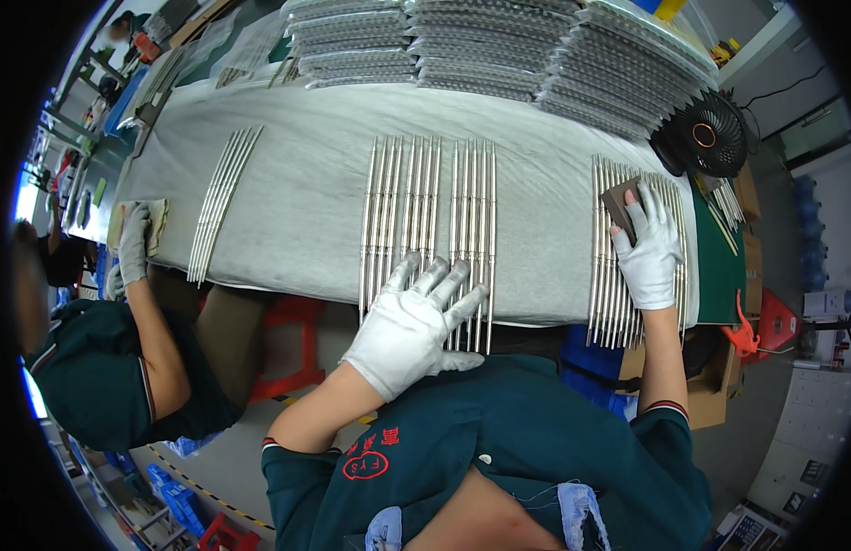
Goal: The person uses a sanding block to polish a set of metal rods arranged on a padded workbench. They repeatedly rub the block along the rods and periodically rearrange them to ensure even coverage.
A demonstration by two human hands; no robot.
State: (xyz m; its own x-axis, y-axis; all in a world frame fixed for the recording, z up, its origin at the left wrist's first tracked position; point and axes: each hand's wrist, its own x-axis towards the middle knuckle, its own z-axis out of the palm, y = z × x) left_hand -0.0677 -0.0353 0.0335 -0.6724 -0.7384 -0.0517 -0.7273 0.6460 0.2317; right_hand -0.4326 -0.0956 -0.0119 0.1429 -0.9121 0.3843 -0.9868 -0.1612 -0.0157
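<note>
So I'm standing by this long table covered in pale cloth (545, 230), watching someone in white gloves work on rows of slim metal rods. The left hand (414, 317) is flat with fingers spread, lying over the near ends of the middle rods (474, 202) — not wrapped around any, just resting across them. Those rods sit in three side-by-side groups and stretch away past the fingertips.

The right hand (649, 253) is over by the right-hand rods (602, 289), well apart from the middle batch. Thumb and fingers are on a flat dark brown block (618, 204) that lies on top of those rods — can't tell if it's gripped or only pressed down. Rods show on both sides of that hand.

Black fan (705, 136) just beyond it, and a smaller slanted bunch of rods (225, 207) off to the left, near a co-worker's gloved hand (134, 241).
</note>
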